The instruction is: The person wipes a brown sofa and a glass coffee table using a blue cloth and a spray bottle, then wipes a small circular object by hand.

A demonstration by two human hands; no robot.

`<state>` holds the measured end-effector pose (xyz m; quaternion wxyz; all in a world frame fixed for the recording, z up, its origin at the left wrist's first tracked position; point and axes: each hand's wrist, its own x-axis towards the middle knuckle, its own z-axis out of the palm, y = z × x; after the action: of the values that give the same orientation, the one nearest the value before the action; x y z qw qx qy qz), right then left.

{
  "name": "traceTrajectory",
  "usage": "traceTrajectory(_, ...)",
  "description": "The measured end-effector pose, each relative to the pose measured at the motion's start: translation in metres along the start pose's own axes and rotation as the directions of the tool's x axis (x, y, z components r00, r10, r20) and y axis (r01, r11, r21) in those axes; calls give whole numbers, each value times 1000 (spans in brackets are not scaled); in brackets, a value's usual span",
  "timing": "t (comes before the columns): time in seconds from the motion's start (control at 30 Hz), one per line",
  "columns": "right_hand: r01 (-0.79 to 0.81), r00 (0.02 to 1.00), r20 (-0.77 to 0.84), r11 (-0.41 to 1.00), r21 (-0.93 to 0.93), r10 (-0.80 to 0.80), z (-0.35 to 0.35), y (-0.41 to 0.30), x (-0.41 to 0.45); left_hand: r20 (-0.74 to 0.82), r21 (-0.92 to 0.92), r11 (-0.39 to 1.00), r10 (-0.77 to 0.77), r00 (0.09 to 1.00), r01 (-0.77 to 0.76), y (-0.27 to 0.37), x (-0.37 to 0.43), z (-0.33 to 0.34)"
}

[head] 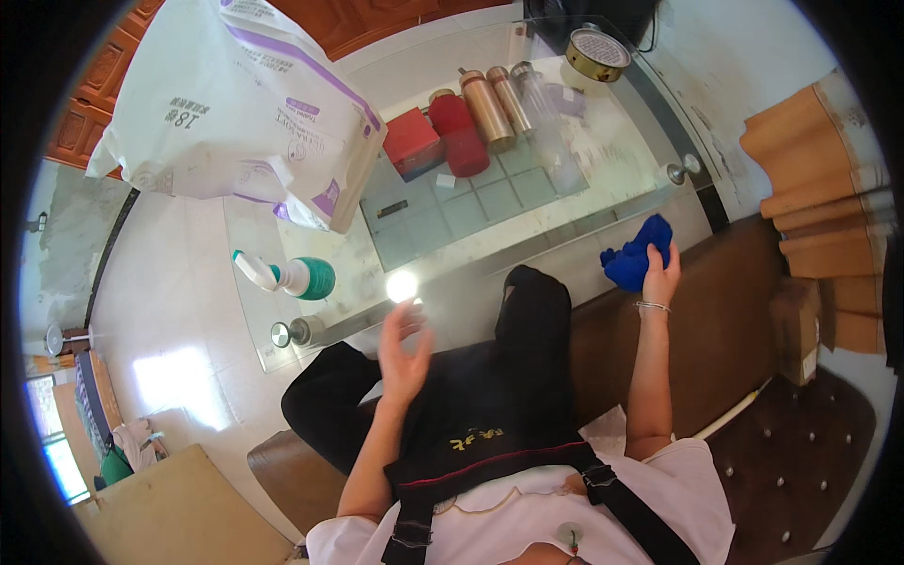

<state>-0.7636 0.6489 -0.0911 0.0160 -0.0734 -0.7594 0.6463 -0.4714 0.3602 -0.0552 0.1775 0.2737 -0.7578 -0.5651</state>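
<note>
A crumpled blue cloth (pixel 635 258) is gripped in my right hand (pixel 662 277), out to the right past the near edge of the glass table. My left hand (pixel 405 349) is raised above my lap near the same edge, fingers apart and holding nothing, slightly blurred. Left of it, a spray bottle (pixel 312 278) in white and green stands on the glass table (pixel 487 272). Farther back on the table are a red box (pixel 413 143), a red bottle (pixel 459 134), a gold metal flask (pixel 487 109) and a slimmer flask (pixel 511 100).
A large white plastic package (pixel 233 106) with purple trim fills the table's far left. A round tin (pixel 597 53) stands at the back right. Metal fittings (pixel 299 330) stick up at the glass corners. A brown bench (pixel 607 353) and a cardboard box (pixel 796 328) are beside me.
</note>
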Motion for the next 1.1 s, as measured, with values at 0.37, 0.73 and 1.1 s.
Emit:
traceTrajectory(0.37,-60,928,364,997,-56,76,26,-18,-34,-142,-771,601,-482,864,209,9,53,13)
traceTrajectory(0.73,-253,864,435,966,-62,254,120,143,72,-360,453,881,317,878,-132,-95,101,13)
traceTrajectory(1.1,-446,886,148,895,10,440,36,134,14,-230,510,845,-47,972,161,-47,93,1)
